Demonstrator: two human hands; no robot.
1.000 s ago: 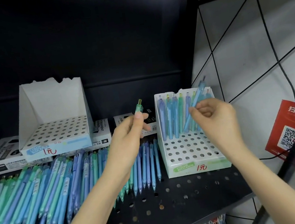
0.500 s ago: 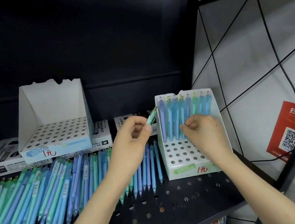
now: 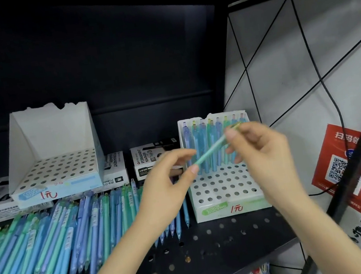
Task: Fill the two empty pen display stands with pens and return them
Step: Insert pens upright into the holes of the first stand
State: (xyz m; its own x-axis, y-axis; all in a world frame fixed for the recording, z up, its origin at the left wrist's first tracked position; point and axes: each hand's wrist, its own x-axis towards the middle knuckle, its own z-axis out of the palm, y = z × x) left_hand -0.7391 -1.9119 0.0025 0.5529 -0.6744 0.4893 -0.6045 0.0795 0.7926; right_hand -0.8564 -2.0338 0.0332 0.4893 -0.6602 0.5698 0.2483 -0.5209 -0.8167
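Currently the left hand and right hand are both pinching the pen, ideally lining it upright over the right stand's free hole.

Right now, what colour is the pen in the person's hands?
The pen is teal green, shown in the head view.

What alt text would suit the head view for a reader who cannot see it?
The left hand and right hand hold one green pen between them in front of the partly filled right stand. The left stand is empty; loose pens lie across the black shelf.
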